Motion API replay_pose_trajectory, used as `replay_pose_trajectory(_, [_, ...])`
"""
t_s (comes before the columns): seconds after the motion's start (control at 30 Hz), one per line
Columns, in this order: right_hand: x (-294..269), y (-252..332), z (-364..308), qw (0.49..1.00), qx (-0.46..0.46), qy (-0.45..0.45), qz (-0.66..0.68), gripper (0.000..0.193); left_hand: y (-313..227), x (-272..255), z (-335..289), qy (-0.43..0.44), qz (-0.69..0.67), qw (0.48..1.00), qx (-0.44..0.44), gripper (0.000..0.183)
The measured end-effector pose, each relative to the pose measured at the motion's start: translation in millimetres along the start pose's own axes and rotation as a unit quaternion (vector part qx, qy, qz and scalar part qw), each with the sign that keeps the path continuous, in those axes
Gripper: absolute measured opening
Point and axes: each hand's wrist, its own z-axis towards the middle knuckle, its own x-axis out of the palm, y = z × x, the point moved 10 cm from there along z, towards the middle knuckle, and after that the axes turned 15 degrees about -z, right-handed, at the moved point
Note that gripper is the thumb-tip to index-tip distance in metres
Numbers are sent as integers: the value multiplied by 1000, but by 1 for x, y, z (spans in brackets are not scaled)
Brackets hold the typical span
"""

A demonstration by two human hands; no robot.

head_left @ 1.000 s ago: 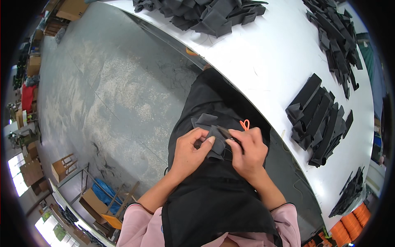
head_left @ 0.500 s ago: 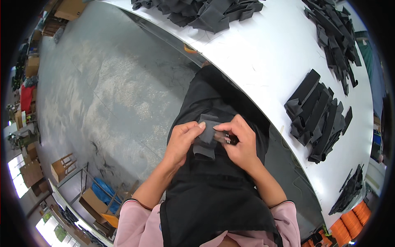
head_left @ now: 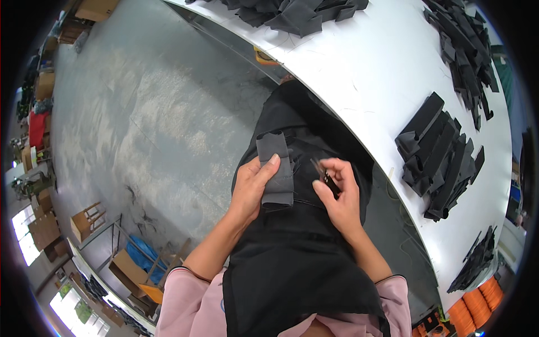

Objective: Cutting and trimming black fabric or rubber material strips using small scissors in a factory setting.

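Over my lap, my left hand (head_left: 254, 182) pinches a dark grey fabric piece (head_left: 277, 182) between thumb and fingers. The piece is folded and hangs as an upright strip, with loose threads at its right edge. My right hand (head_left: 341, 194) is a short way to the right, apart from the fabric. Its fingers are closed round small black thread snips (head_left: 331, 182), whose metal tips point up and to the left. A black apron (head_left: 297, 258) covers my lap beneath both hands.
On my right a white table (head_left: 359, 90) curves past. It carries a far heap of dark fabric pieces (head_left: 297, 17), a stack of folded strips (head_left: 435, 157) and further piles along its right side. Orange rolls (head_left: 477, 303) stand beyond its near end. Cartons and a wooden stool (head_left: 87, 222) are at left.
My right hand with the snips has moved right, away from the fabric. The fabric piece in my left hand now lies more spread out and upright.
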Motion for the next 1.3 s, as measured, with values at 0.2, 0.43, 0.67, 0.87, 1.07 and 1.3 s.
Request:
replay_pose_trajectory(0.2, [4, 10, -7, 997, -43, 53, -44, 20, -9, 3, 5, 19, 12, 998, 66, 27])
replay_pose_trajectory(0.43, [0, 51, -10, 958, -198, -24, -207, 22, -10, 11, 1, 30, 35, 997, 65, 25])
replay_pose_trajectory(0.67, [-6, 53, -15, 953, -198, -44, -224, 17, -12, 15, 0, 34, 54, 995, 77, 23])
replay_pose_trajectory(0.87, [-2, 72, -21, 925, -257, -28, -279, 20, -14, 16, -1, 39, 57, 995, 74, 23])
replay_pose_trajectory(1.07, [11, 75, -18, 903, -300, 11, -306, 23, -10, 14, 1, 49, 58, 995, 63, 24])
replay_pose_trajectory(1.3, [15, 66, -13, 927, -263, 35, -265, 23, -8, 12, 2, 48, 54, 996, 47, 24])
